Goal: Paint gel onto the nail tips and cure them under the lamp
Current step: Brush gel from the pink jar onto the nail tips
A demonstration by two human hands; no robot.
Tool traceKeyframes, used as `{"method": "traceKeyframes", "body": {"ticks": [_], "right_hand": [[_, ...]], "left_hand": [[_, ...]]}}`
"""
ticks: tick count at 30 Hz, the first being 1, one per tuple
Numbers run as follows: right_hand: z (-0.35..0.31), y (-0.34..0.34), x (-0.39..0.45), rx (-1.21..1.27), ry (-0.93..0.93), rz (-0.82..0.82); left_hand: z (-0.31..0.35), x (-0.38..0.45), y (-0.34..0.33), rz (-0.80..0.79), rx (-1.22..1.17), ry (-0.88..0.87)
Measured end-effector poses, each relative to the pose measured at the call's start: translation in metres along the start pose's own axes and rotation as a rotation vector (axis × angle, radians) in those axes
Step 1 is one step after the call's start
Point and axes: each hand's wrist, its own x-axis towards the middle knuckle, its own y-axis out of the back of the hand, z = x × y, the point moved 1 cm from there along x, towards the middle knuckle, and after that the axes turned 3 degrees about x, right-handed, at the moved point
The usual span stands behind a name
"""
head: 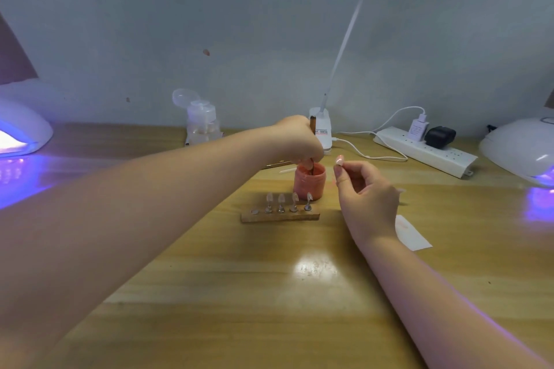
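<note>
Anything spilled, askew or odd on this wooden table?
No spill shows. One oddity: the wooden holder strip has four clear nail tips standing, its leftmost stand bare; the right hand pinches a pink-coated tip.

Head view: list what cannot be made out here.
- Brush tip: hidden inside the pink jar and behind the left hand.
- Nail tip in the right hand: too small and blurred to judge its coating.
- Left curing lamp: cut off by the frame edge.

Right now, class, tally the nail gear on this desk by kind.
Nail tips on the wooden stand: 4
Nail tip in the right hand: 1
Curing lamps: 2
Gel jar: 1
Brush in the left hand: 1
Total: 9
</note>
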Motion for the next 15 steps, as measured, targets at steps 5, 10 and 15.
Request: {"method": "traceKeyframes", "body": {"ticks": [5, 10, 15], "right_hand": [[0.0, 0.001, 0.0, 0.004, 0.004, -0.012], [-0.001, 0.0, -0.001, -0.02, 0.02, -0.018], [-0.001, 0.001, -0.001, -0.028, 0.016, -0.018]], "left_hand": [[0.001, 0.003, 0.007, 0.053, -0.137, 0.038], [-0.023, -0.001, 0.028, 0.172, -0.522, 0.204], [-0.057, -0.012, 0.024, 0.137, -0.729, 0.319]]}}
